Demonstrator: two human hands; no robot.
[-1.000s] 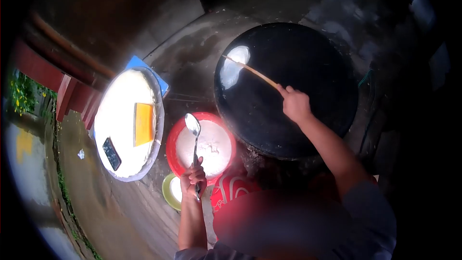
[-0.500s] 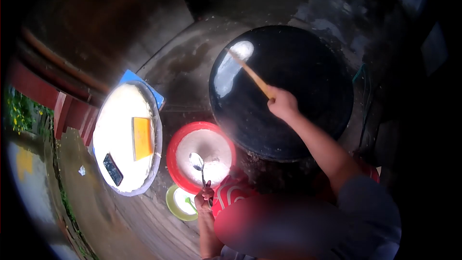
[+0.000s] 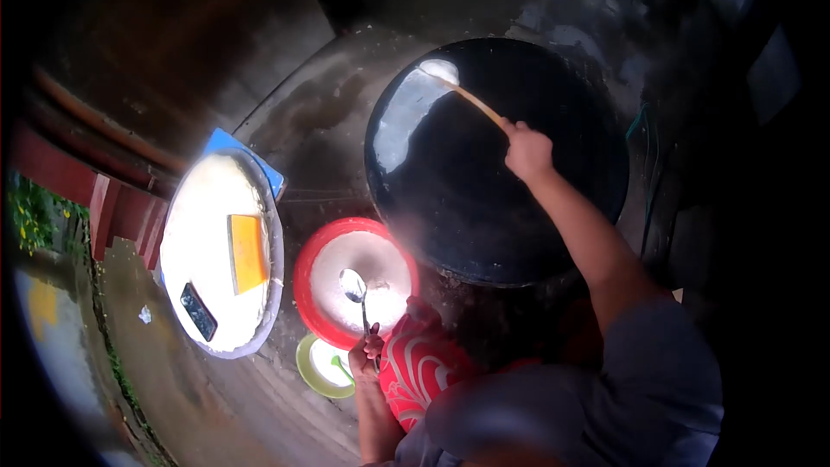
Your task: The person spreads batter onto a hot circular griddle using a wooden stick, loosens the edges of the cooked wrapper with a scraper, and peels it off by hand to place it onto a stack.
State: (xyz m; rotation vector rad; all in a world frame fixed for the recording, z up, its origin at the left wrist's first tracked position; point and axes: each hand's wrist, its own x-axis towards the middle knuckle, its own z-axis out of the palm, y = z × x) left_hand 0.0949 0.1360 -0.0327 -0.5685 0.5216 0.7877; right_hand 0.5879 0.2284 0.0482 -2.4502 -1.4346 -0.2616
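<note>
Right hand point(image 3: 529, 153) grasping stick point(image 3: 481, 106), tip at white paste point(image 3: 405, 117), eleven o'clock on black griddle point(image 3: 501, 216), left hand point(image 3: 367, 355) clenching spoon point(image 3: 353, 286) over red bowl point(image 3: 304, 284).

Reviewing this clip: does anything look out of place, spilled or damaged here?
A dark, phone-like slab lies on the broad white round at left, which seems odd so near the red bowl of pale mixture. A small white scrap lies on the ground farther left, perhaps litter. No clear spill or damage shows.
</note>
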